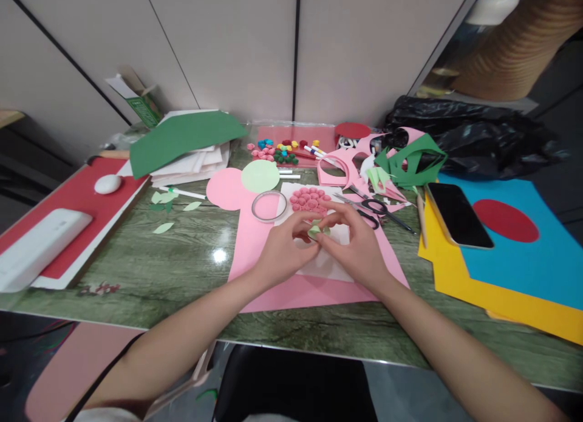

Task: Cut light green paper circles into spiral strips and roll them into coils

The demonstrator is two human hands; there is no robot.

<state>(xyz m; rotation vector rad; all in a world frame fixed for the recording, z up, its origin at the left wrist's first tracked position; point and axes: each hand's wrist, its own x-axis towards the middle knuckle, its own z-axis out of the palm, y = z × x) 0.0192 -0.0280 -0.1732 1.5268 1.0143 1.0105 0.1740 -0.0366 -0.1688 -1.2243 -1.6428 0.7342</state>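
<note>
My left hand (291,243) and my right hand (350,243) meet over a white sheet (328,267) lying on pink paper (268,291). Between their fingertips they pinch a light green paper leaf (314,230). Just beyond the fingers sits a cluster of rolled pink paper flowers (310,198) on the white sheet. A clear ring-shaped roll of tape (269,206) lies left of the cluster. To the right, black-handled scissors (381,207) rest close to my right hand.
Cut green leaves (164,228) and a white pen (189,193) lie on the left. Coloured paper rolls (273,150) and pink and green scraps (414,161) are at the back. A phone (460,215) lies on blue and yellow paper at the right. A white device (45,246) stands at left.
</note>
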